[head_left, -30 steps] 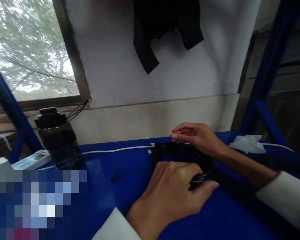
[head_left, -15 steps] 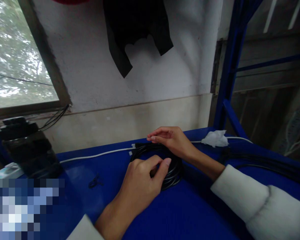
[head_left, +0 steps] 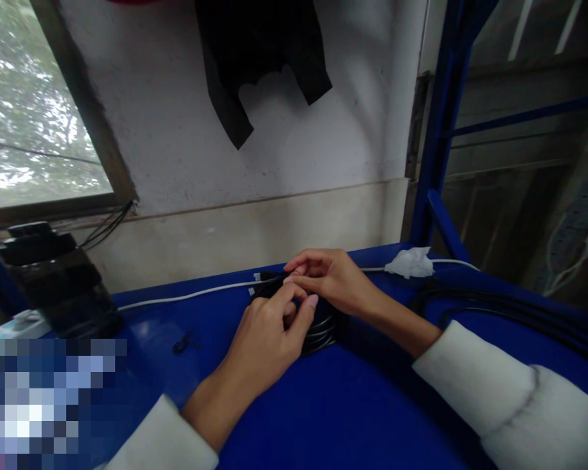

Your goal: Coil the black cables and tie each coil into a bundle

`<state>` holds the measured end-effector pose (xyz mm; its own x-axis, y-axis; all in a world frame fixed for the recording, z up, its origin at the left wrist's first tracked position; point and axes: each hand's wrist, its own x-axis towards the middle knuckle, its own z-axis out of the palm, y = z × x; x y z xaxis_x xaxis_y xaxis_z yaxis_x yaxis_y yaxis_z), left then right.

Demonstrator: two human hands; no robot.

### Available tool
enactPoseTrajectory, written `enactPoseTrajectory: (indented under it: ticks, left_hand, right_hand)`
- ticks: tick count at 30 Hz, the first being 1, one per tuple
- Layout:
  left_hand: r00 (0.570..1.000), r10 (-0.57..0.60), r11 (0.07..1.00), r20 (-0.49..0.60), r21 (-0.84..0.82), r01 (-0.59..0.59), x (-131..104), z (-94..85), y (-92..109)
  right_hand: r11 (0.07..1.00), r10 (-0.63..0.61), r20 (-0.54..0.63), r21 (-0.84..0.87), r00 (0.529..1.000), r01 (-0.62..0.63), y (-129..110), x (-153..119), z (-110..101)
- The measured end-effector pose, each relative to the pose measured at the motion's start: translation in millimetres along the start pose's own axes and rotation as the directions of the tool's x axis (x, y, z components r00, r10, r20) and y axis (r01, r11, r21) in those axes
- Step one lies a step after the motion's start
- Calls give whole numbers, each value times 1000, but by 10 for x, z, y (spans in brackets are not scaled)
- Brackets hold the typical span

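A coiled black cable (head_left: 321,329) lies on the blue table (head_left: 294,418), with light-coloured connector ends at its upper left. Over the coil's left side is my left hand (head_left: 274,326), its fingers curled and closed; what they hold, if anything, is hidden. My right hand (head_left: 336,281) reaches over the coil's top edge, thumb and fingertips pinched together near a thin dark strand. The fingertips of both hands are close together, and they cover the upper part of the coil.
Small black ties (head_left: 185,343) lie left of my hands. A dark stacked object (head_left: 59,281) stands at far left. Behind runs a white cable (head_left: 176,299), with white wrapping (head_left: 411,263) on its right part. More black cable (head_left: 500,303) lies at right.
My right hand's fingers have closed into a pinch. My left hand has moved up towards them, so the fingertips are nearer each other. The view has shifted slightly.
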<state>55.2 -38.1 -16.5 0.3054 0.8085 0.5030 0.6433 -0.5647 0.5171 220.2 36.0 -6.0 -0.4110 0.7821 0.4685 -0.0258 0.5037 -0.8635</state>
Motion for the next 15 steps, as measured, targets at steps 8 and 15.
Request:
enactPoseTrajectory:
  ticks: [8,15]
  left_hand:
    - [1000,8,1000,6,-4,-8,-13,-11,-1]
    - [999,49,998,15,29,-49,-19,-18,-8]
  right_hand:
    - [999,-4,19,-49,1000,5,34,-1,26]
    - [998,-12,6,-58,1000,12,104,5,13]
